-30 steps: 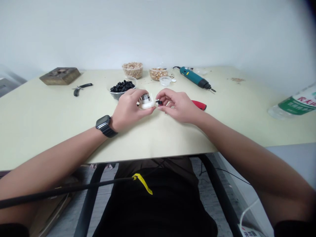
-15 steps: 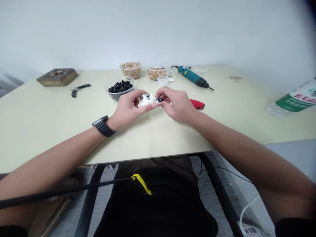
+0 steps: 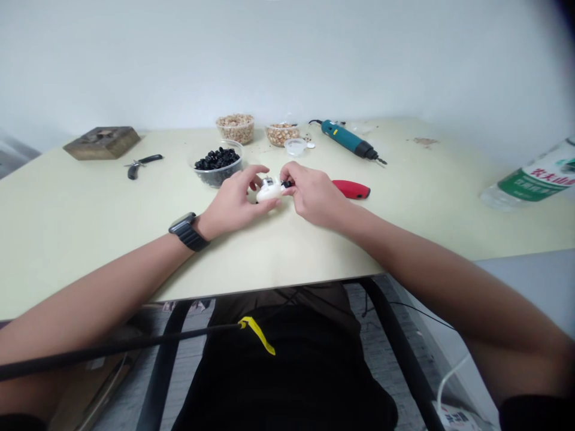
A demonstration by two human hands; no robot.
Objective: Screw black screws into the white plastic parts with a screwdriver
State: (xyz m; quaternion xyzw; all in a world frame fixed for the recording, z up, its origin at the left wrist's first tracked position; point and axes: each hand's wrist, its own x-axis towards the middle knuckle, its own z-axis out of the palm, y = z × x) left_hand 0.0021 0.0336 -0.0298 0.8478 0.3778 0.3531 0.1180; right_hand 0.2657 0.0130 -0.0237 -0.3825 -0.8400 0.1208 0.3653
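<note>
A small white plastic part (image 3: 269, 192) with a silver metal piece (image 3: 267, 181) on it is between my two hands, over the middle of the table. My left hand (image 3: 238, 196), with a dark watch at the wrist, curls loosely round it from the left, thumb along the near side. My right hand (image 3: 312, 190) is closed in a pinch on a small black piece (image 3: 286, 184) at the white part's right end. Its fingertips are partly hidden. Behind my right hand lies a red handle (image 3: 353, 190), its left end covered by the hand.
A bowl of black pieces (image 3: 218, 164) stands just beyond my left hand. Farther back are two tubs of tan pieces (image 3: 236, 129), a small clear lid (image 3: 295, 146) and a teal rotary tool (image 3: 345, 139). Pliers (image 3: 142, 164) and a block (image 3: 103, 143) lie left, a bottle (image 3: 530, 182) right.
The white part has tilted and dropped slightly between my hands. My left fingers have loosened and spread round it. My right hand has turned a little, and more of the red handle shows.
</note>
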